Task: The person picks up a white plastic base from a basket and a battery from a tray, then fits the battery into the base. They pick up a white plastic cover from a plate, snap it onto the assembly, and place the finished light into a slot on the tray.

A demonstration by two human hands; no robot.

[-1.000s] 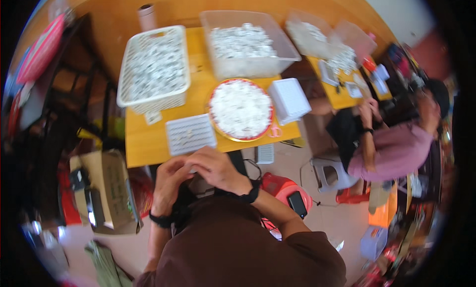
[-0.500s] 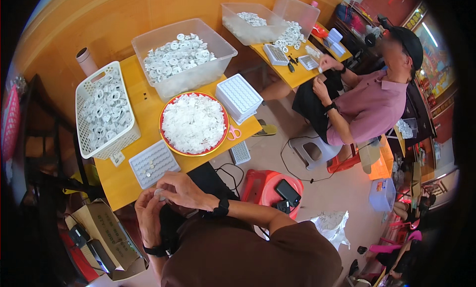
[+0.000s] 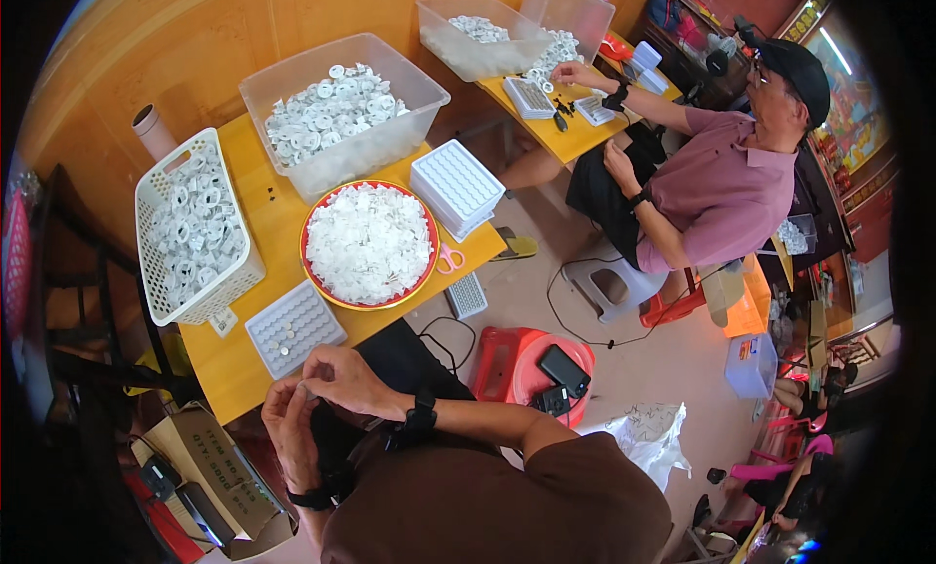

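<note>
Over the near edge of the yellow table [image 3: 216, 374], my two hands meet fingertip to fingertip. My left hand [image 3: 290, 429] pinches a small pale round part [image 3: 310, 392], mostly covered by fingers. From the right, my right hand [image 3: 353, 383] is closed with thumb and forefinger on the same part. Just beyond them lies a white ridged tray [image 3: 314, 315] with several small round pieces in it. A red-rimmed round tray [image 3: 306, 260] heaped with small white clear-looking pieces [image 3: 369, 240] stands behind it.
A white basket [image 3: 234, 272] and a translucent bin [image 3: 390, 150] hold white plastic parts. Stacked white trays [image 3: 456, 179] and pink scissors [image 3: 449, 260] sit at the table's right. A co-worker [image 3: 717, 189] sits at another table. A red stool [image 3: 522, 369] and an open carton [image 3: 219, 476] flank me.
My hands stay together, and the round part is now more hidden by my fingers. The view has shifted slightly. The co-worker's hand has reached out toward the white parts by the far bins.
</note>
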